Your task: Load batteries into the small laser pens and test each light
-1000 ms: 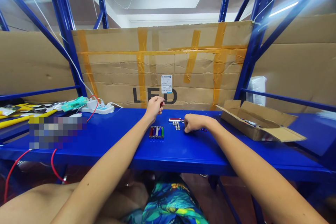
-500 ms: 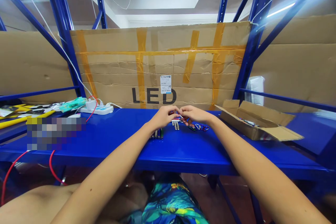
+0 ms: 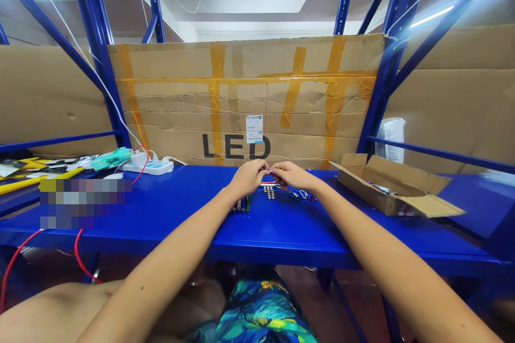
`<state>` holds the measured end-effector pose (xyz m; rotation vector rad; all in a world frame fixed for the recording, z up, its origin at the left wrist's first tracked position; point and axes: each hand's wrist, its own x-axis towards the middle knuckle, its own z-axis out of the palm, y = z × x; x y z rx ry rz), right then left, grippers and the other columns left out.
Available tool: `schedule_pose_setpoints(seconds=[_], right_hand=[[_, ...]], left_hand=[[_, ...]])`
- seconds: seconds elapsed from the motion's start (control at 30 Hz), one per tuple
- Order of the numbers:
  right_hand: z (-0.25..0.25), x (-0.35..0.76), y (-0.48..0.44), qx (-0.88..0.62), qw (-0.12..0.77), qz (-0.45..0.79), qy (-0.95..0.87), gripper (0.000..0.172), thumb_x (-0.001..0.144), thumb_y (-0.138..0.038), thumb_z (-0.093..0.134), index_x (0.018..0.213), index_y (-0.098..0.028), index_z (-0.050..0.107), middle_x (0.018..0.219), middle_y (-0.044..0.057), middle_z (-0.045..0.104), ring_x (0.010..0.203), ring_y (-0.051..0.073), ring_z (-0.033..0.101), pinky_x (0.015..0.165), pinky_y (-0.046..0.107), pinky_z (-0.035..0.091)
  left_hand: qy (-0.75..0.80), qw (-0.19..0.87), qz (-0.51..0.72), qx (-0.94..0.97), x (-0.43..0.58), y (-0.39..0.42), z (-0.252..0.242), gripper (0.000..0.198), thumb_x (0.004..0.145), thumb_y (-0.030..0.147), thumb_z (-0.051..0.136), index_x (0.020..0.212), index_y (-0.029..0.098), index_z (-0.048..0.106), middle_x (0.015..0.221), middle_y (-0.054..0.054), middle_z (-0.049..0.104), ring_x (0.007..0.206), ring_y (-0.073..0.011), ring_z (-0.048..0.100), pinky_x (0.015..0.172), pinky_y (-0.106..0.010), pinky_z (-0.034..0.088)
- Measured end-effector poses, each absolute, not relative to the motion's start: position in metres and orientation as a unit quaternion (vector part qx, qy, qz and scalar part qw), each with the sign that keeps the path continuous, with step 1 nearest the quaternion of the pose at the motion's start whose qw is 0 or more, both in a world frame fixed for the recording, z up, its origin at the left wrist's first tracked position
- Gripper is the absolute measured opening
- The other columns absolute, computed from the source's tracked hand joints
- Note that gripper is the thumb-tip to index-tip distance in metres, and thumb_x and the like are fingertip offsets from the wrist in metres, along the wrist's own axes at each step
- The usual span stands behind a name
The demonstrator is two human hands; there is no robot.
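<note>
My left hand (image 3: 251, 176) and my right hand (image 3: 290, 174) meet over the middle of the blue table (image 3: 173, 209), fingertips pinched together. Whatever they pinch is too small and too hidden to name. Just below the fingers lie reddish and silvery slim pieces (image 3: 267, 184), partly covered. Small round silver pieces (image 3: 270, 193) stand in short rows nearer to me. Several dark and green tubes (image 3: 242, 204) lie side by side by my left wrist. Coloured carabiners (image 3: 300, 195), blue and red among them, rest beside my right wrist.
An open cardboard box (image 3: 386, 193) holding metallic items sits at the right. On the left are a white power strip (image 3: 155, 167), red cables (image 3: 80, 257) and packaged goods (image 3: 40, 166). A large cardboard sheet (image 3: 181, 102) closes off the back between blue posts.
My fingertips have drawn closer together. The red and silver piece seen between my hands earlier is now mostly hidden. The things on the table look unmoved.
</note>
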<state>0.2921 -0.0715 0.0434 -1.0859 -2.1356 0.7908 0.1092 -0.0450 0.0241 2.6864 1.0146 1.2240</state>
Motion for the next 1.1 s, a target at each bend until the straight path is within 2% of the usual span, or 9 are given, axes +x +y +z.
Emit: schedule_pose_setpoints(seconds=[0.13, 0.27, 0.33, 0.4, 0.47, 0.53, 0.77, 0.97, 1.1], right_hand=[[0.039, 0.286, -0.071, -0.423, 0.339, 0.258, -0.8, 0.029, 0.09, -0.028, 0.036, 0.062, -0.021, 0.039, 0.048, -0.006, 0.04, 0.043, 0.01, 0.045, 0.048, 0.022, 0.037], [0.035, 0.283, -0.067, -0.447, 0.338, 0.181, -0.808, 0.027, 0.089, -0.023, 0.036, 0.063, -0.019, 0.045, 0.048, -0.004, 0.047, 0.048, 0.012, 0.047, 0.053, 0.023, 0.036], [0.033, 0.284, -0.063, -0.453, 0.339, 0.111, -0.817, 0.026, 0.088, -0.02, 0.038, 0.066, -0.017, 0.052, 0.058, 0.0, 0.057, 0.058, 0.014, 0.052, 0.058, 0.023, 0.037], [0.031, 0.285, -0.059, -0.457, 0.344, 0.053, -0.818, 0.024, 0.088, -0.017, 0.039, 0.074, -0.015, 0.059, 0.075, 0.005, 0.068, 0.071, 0.015, 0.057, 0.065, 0.023, 0.038], [0.03, 0.286, -0.057, -0.462, 0.345, 0.024, -0.817, 0.025, 0.089, -0.015, 0.04, 0.082, -0.014, 0.064, 0.089, 0.009, 0.071, 0.081, 0.017, 0.06, 0.071, 0.024, 0.039], [0.03, 0.288, -0.055, -0.464, 0.338, 0.001, -0.819, 0.026, 0.09, -0.014, 0.039, 0.086, -0.013, 0.065, 0.094, 0.011, 0.072, 0.084, 0.018, 0.061, 0.073, 0.025, 0.039], [0.029, 0.287, -0.058, -0.454, 0.294, -0.089, -0.836, 0.027, 0.092, -0.011, 0.039, 0.084, -0.012, 0.064, 0.089, 0.011, 0.069, 0.082, 0.018, 0.059, 0.075, 0.025, 0.039], [0.028, 0.285, -0.059, -0.462, 0.264, -0.112, -0.839, 0.027, 0.095, -0.01, 0.037, 0.096, -0.01, 0.064, 0.097, 0.014, 0.067, 0.089, 0.019, 0.059, 0.081, 0.027, 0.041], [0.025, 0.287, -0.057, -0.46, 0.249, -0.128, -0.842, 0.026, 0.095, -0.011, 0.037, 0.097, -0.01, 0.063, 0.094, 0.014, 0.066, 0.088, 0.02, 0.059, 0.08, 0.029, 0.042]], left_hand=[[0.326, 0.021, 0.402, 0.855, 0.11, -0.046, 0.025, 0.007, 0.087, 0.021, 0.054, 0.084, 0.02, 0.061, 0.088, -0.005, 0.068, 0.085, -0.0202, 0.061, 0.077, -0.03, 0.044], [0.317, 0.039, 0.411, 0.854, 0.111, -0.049, 0.026, 0.006, 0.086, 0.021, 0.055, 0.083, 0.019, 0.06, 0.085, -0.005, 0.067, 0.081, -0.0196, 0.06, 0.074, -0.03, 0.044], [0.321, 0.061, 0.416, 0.848, 0.111, -0.05, 0.026, 0.006, 0.086, 0.021, 0.055, 0.088, 0.018, 0.059, 0.087, -0.006, 0.067, 0.081, -0.0197, 0.061, 0.074, -0.031, 0.045], [0.327, 0.09, 0.427, 0.838, 0.112, -0.051, 0.025, 0.015, 0.087, 0.018, 0.051, 0.1, 0.018, 0.057, 0.09, -0.006, 0.068, 0.084, -0.0202, 0.062, 0.077, -0.032, 0.045], [0.325, 0.118, 0.438, 0.83, 0.112, -0.051, 0.024, 0.025, 0.087, 0.013, 0.046, 0.11, 0.018, 0.052, 0.091, -0.007, 0.068, 0.089, -0.0207, 0.063, 0.082, -0.033, 0.045], [0.314, 0.141, 0.442, 0.829, 0.113, -0.05, 0.023, 0.028, 0.087, 0.011, 0.046, 0.113, 0.017, 0.049, 0.089, -0.007, 0.068, 0.09, -0.0207, 0.064, 0.083, -0.034, 0.045], [0.3, 0.147, 0.437, 0.835, 0.115, -0.052, 0.021, 0.005, 0.087, 0.02, 0.052, 0.092, 0.019, 0.052, 0.081, -0.005, 0.068, 0.078, -0.0191, 0.063, 0.07, -0.029, 0.044], [0.33, 0.098, 0.417, 0.841, 0.113, -0.053, 0.023, 0.007, 0.087, 0.026, 0.053, 0.085, 0.02, 0.057, 0.062, 0.0, 0.058, 0.059, -0.0159, 0.052, 0.057, -0.027, 0.035], [0.347, 0.073, 0.417, 0.837, 0.113, -0.055, 0.024, 0.009, 0.087, 0.027, 0.053, 0.085, 0.02, 0.06, 0.062, 0.0, 0.059, 0.058, -0.0153, 0.051, 0.057, -0.026, 0.034]])
